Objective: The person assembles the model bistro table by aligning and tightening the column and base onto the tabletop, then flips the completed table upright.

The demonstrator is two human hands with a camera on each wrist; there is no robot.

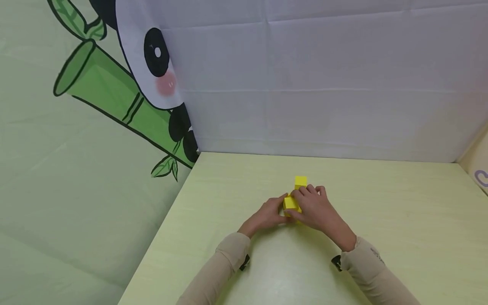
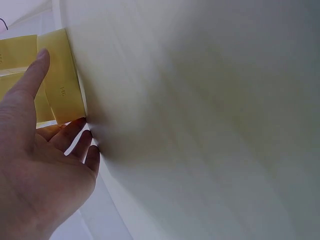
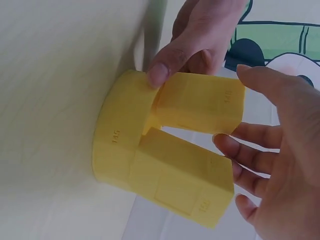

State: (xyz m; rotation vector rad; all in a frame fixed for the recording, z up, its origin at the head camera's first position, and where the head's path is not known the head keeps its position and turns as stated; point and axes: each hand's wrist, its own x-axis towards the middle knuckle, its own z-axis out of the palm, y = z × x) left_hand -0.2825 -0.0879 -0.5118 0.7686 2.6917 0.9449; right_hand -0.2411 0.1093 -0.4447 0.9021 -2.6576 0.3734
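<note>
Head view: both hands meet over yellow blocks (image 1: 291, 203) on the pale table (image 1: 381, 212); left hand (image 1: 267, 215), right hand (image 1: 314, 208).

Left wrist view: the left hand's fingers (image 2: 75, 132) are nearly straight, tips touching a block.

Right wrist view: the right hand (image 3: 285, 170) is spread open beside two upright blocks standing on a round base block (image 3: 120, 145); the left thumb presses that base.

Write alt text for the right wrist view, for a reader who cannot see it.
Three yellow blocks stand together on a pale table: a rounded one with two rectangular ones set against it. The left hand's fingertip touches the rounded block; the right hand hovers open beside the rectangular ones.
</note>
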